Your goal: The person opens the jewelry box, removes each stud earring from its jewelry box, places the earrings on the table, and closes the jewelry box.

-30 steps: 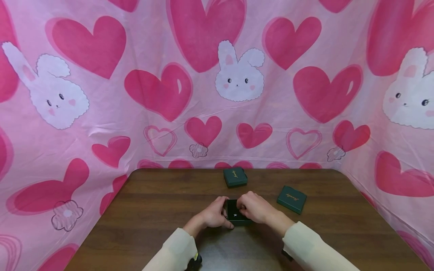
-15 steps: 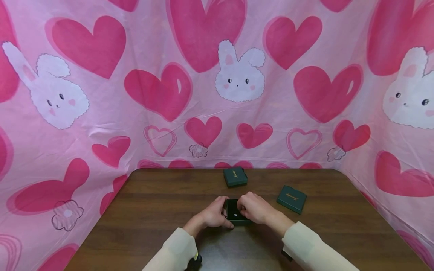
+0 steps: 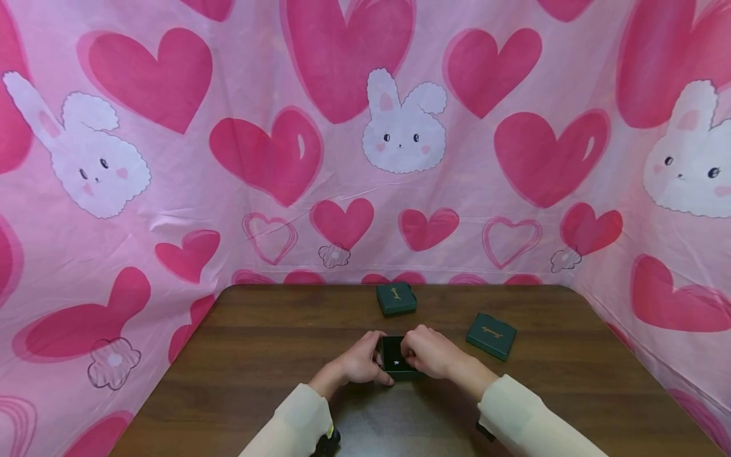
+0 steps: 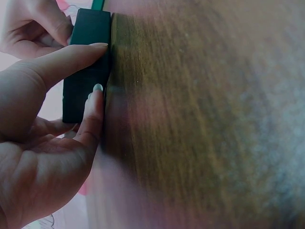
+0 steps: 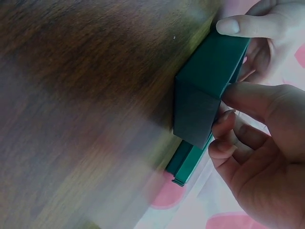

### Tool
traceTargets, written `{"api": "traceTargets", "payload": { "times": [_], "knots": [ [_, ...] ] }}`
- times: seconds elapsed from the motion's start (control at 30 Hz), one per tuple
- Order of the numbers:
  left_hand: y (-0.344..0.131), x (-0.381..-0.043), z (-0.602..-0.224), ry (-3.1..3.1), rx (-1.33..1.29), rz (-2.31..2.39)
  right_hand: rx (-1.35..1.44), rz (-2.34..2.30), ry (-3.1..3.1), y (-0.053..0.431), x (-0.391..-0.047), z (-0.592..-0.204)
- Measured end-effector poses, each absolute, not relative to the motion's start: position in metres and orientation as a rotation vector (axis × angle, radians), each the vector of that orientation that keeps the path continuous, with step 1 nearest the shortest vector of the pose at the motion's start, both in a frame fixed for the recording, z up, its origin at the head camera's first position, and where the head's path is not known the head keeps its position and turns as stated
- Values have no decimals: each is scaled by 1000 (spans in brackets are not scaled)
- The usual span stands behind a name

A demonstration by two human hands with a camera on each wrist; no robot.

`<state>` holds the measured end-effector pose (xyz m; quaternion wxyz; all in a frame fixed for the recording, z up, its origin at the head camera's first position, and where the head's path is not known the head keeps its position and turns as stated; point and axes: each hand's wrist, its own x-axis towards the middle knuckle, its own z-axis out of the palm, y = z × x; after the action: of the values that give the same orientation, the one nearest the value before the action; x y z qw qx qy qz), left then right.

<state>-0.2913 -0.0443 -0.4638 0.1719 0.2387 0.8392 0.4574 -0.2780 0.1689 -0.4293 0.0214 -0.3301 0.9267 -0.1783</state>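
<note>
A small dark green jewelry box sits on the table with its black insert facing up. On the insert shows a tiny silver star-shaped piece. My left hand grips the box from the left, its thumb along the near wall, as the left wrist view also shows. My right hand is over the right part of the insert, fingers curled. In the right wrist view, its thumb touches the box's upper edge. Its fingertips are partly hidden at the insert, so anything pinched there is not visible.
Two more dark green pieces with gold lettering lie on the brown wooden table: a box at the back and a flat lid-like square to the right. A pink heart-and-rabbit cloth hangs around the table.
My right hand shifts very slightly over the insert. The left hand and the box stay in place.
</note>
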Motion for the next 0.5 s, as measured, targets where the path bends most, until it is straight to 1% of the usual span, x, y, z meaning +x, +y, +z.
{"api": "traceTargets", "payload": {
  "times": [0.5],
  "knots": [
    [-45, -292, -465, 2384, 680, 1295, -971, -559, 2850, 168, -275, -428]
  ]
}}
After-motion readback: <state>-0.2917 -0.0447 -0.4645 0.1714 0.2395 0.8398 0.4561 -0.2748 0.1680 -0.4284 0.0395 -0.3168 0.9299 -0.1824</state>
